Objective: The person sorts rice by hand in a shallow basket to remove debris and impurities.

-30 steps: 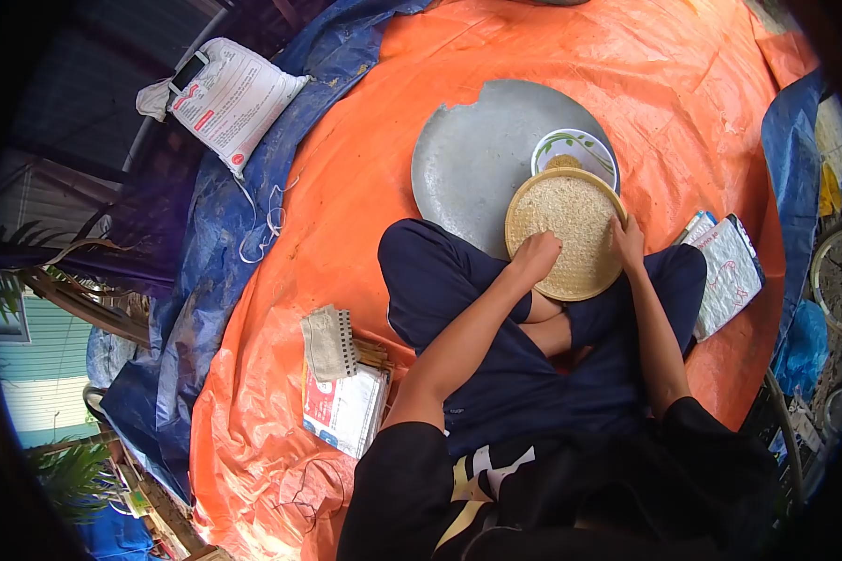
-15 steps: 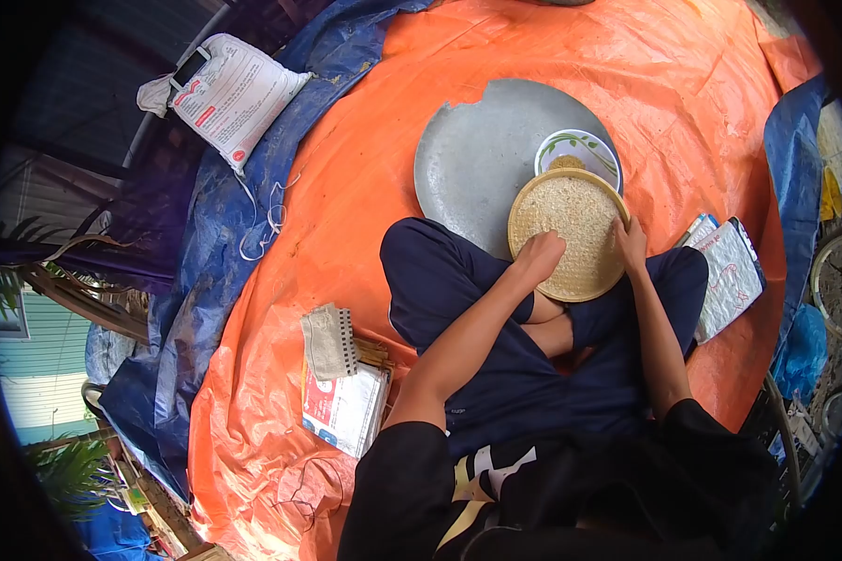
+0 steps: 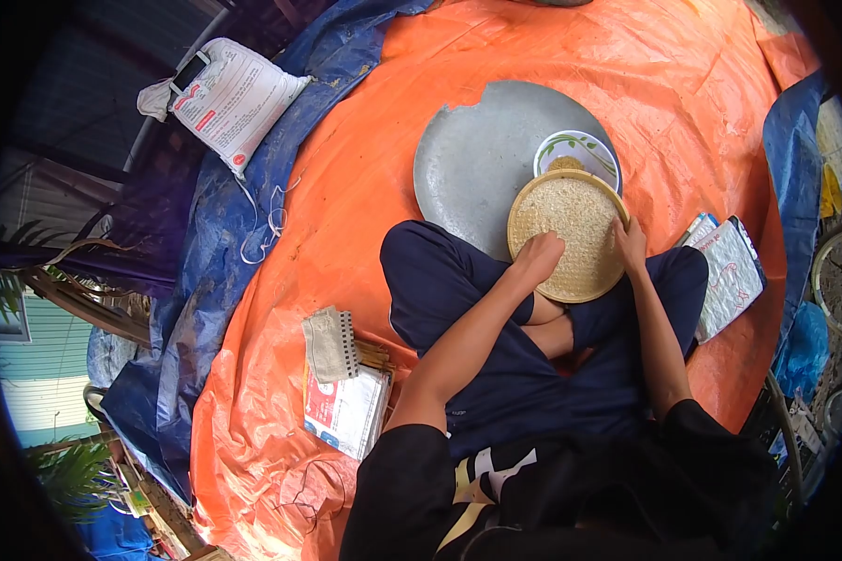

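Yellowish and woven, the round tray (image 3: 587, 283) was above my crossed legs (image 3: 550, 335), pale grains (image 3: 569, 201) spread on it, and its far edge covered part of the white bowl (image 3: 601, 161). My right hand (image 3: 631, 243) pinched its rim. My left hand (image 3: 539, 259) was curled over the grains; whether its fingers pinched some, I could not tell.

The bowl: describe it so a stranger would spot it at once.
On the orange tarp lies a big, round grey tray with a ragged edge. Over its right side, the bowl peeks out behind the woven basket. Unlike the plain tray and tan basket, it's white inside with green leaves.
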The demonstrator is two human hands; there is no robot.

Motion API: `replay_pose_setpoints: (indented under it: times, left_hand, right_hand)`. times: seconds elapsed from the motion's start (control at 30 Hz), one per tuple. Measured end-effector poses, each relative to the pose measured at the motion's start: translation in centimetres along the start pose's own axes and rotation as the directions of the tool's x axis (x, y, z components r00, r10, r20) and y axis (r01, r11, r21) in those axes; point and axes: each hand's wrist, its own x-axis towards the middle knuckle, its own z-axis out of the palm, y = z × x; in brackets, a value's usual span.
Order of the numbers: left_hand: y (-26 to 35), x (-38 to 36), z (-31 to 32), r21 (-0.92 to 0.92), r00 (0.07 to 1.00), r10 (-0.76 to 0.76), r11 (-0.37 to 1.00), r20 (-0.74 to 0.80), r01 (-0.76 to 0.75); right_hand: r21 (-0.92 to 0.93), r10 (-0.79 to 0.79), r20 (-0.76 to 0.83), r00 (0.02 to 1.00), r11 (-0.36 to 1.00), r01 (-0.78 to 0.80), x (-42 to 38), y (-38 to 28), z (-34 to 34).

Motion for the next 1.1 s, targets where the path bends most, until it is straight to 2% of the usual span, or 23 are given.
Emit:
replay_pose_setpoints:
  times: [1.1]
  left_hand:
    - [-0.2,-0.1,0.0,-0.033,1.0,0.013,0.999,-0.008,-0.013]
  right_hand:
    - [-0.005,0.029,0.055,0.998,1.0,-0.029,-0.1,-0.5,-0.4]
